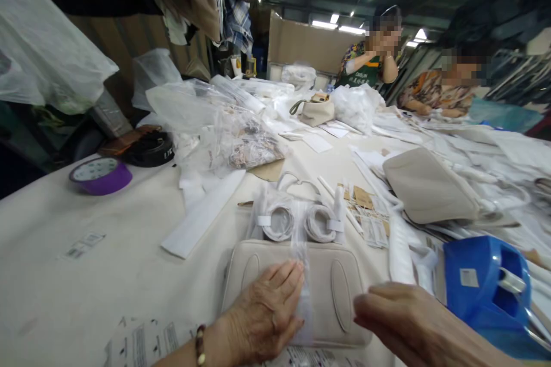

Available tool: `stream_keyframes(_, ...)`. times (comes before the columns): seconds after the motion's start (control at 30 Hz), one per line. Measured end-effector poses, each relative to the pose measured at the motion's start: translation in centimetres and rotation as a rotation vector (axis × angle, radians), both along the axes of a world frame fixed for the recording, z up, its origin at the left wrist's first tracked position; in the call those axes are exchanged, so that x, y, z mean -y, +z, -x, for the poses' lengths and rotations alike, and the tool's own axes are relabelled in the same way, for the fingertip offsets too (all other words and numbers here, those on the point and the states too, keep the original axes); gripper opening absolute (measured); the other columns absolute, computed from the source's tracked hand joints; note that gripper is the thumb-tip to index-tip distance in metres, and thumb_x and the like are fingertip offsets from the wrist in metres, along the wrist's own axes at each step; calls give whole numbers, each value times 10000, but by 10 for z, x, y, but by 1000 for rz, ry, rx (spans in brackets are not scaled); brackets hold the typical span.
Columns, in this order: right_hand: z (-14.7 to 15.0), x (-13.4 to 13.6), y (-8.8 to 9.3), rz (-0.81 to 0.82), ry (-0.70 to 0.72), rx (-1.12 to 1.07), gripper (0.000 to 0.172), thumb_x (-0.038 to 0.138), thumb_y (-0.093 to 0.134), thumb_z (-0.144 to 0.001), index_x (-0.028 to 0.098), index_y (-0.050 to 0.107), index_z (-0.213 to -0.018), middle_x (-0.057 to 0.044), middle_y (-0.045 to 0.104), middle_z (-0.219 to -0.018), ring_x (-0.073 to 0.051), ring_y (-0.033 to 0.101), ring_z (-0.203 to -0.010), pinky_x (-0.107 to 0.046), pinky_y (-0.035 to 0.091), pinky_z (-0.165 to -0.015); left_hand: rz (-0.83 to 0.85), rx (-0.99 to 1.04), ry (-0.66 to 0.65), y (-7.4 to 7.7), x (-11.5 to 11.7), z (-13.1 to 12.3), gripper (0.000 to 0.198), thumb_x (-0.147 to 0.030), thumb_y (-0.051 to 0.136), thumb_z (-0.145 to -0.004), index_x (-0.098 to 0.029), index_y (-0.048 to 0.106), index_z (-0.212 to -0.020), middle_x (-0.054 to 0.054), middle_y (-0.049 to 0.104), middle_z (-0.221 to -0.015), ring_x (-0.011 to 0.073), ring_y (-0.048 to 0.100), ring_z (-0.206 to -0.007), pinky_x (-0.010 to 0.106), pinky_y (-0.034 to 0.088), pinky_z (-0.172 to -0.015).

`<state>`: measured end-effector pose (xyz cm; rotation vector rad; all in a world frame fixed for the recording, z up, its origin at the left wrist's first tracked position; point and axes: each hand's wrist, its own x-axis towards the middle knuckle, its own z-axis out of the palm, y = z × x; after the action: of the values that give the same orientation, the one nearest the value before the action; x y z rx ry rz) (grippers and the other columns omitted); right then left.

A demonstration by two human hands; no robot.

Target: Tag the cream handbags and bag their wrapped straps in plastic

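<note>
A beige handbag (321, 292) lies flat on the table in front of me, with a clear plastic strip (301, 246) running down its middle. My left hand (269, 307) rests flat on the bag, its straight fingers lying across the strip. Over the bag's right edge is my right hand (394, 315), slightly blurred, with fingers bent and pressed together; their inner side is hidden. Two coiled, wrapped straps (279, 223) sit just beyond the bag's top edge, held with white bands.
On the right stands a blue tape dispenser (473, 275) near a beige bag panel (428, 183). Purple tape (103, 176) lies at left. Plastic bags (215, 120) and a small beige pouch (317, 110) are farther back. Two people (365, 63) are across the table.
</note>
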<state>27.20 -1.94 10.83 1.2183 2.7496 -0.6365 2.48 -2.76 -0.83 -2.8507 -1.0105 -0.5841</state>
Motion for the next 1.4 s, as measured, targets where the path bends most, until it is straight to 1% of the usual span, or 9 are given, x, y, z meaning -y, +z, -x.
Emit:
stream_keyframes(0.07, 44, -35, 11, -61, 210, 148, 220, 72, 439, -842, 206, 571, -727, -12, 634, -667, -154, 596, -600, -273, 366, -538, -22, 24, 1, 1, 0, 0, 507, -402, 420, -923, -55, 462, -1290, 131, 518, -1337, 240, 422, -1258, 336, 308, -1064)
stream_keyframes(0.13, 72, -63, 9, -97, 350, 254, 189, 61, 474, -816, 193, 587, -741, -22, 640, -670, -166, 597, -601, -291, 328, -537, -30, 33, 1, 3, -1, -1, 496, -401, 410, -928, -52, 477, -1274, 128, 531, -1317, 234, 439, -1239, 327, 300, -1065)
stream_keyframes(0.23, 91, -89, -4, -134, 486, 383, 159, 73, 511, -802, 176, 622, -752, -47, 670, -696, -193, 623, -637, -305, 314, -546, -26, 17, 5, 3, -3, -1, 489, -397, 391, -935, -41, 499, -1253, 125, 554, -1287, 238, 472, -1205, 326, 303, -1056)
stream_keyframes(0.37, 103, -102, -14, -129, 560, 478, 180, 61, 517, -792, 161, 667, -797, -67, 701, -735, -219, 653, -677, -310, 325, -534, -64, 23, -10, 1, -6, 0, 453, -386, 389, -936, -57, 556, -1199, 128, 557, -1289, 243, 496, -1190, 344, 302, -1062)
stream_keyframes(0.57, 121, -112, -16, -55, 470, 561, 190, 61, 525, -750, 132, 701, -740, -107, 695, -634, -223, 671, -612, -268, 338, -475, -71, 53, -36, -4, -9, -3, 406, -382, 434, -918, -64, 616, -1095, 131, 609, -1199, 260, 545, -1126, 361, 357, -1007)
stream_keyframes(0.67, 125, -116, -17, -46, 405, 589, 179, 85, 540, -745, 116, 713, -781, -134, 708, -675, -243, 689, -659, -263, 392, -506, -67, 100, 1, -6, -6, -3, 420, -384, 438, -917, -61, 585, -1141, 118, 622, -1153, 238, 561, -1081, 351, 351, -1001)
stream_keyframes(0.8, 124, -115, -15, -32, 383, 598, 173, 106, 568, -750, 108, 715, -841, -147, 722, -752, -264, 698, -720, -270, 424, -535, -27, 105, 48, -3, -3, 0, 489, -396, 448, -905, -35, 513, -1228, 159, 568, -1245, 248, 514, -1150, 337, 327, -1011)
stream_keyframes(1.13, 115, -133, -3, -51, 270, 609, 204, 102, 538, -786, 112, 729, -856, -158, 726, -799, -241, 694, -748, -253, 351, -510, -43, 58, -16, -1, -7, 1, 459, -441, 470, -895, -80, 579, -1157, 108, 611, -1204, 242, 509, -1133, 335, 302, -999)
stream_keyframes(1.4, 111, -143, -12, -49, 197, 592, 199, 153, 548, -773, 176, 738, -827, -101, 738, -805, -220, 692, -771, -243, 343, -518, -72, 43, -12, -2, -8, 1, 463, -440, 470, -897, -78, 575, -1167, 110, 618, -1199, 240, 529, -1100, 337, 301, -988)
